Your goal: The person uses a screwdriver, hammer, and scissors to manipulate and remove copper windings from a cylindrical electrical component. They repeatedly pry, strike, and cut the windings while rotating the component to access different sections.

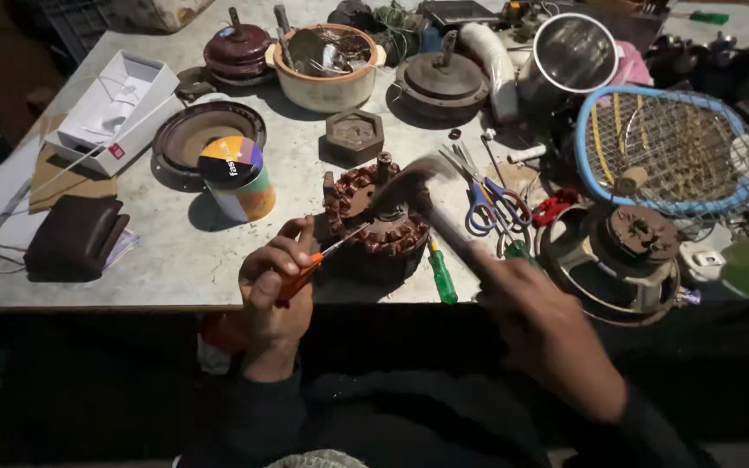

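Down at the near edge of the grey table (175,260), a round motor part (377,221) wound with copper wire is being worked on. A small screwdriver with an orange handle (305,273) is gripped tight in the left hand (275,290), and its thin metal tip is pressed against the copper coils. A hammer (422,195) is held in the right hand (522,299), with the fingers closed around the handle. The hammer head is blurred and is raised just above the motor part.

Just beside the motor part, on the right, a screwdriver with a green handle (441,276) is laid flat. Near it, a pair of scissors with blue handles (487,199) is set down. A round can with a colourful lid (237,178) is placed to the left of the motor part, and a dark wallet (75,238) is seen further left. A white open box (114,108) is kept near the far left corner.

Behind the motor part, a small six-sided block (354,134) and a bowl filled with bits (327,65) are seen. A blue racket with a wire net (665,147) is laid on the right, and a round metal fan part (617,260) is kept below it.
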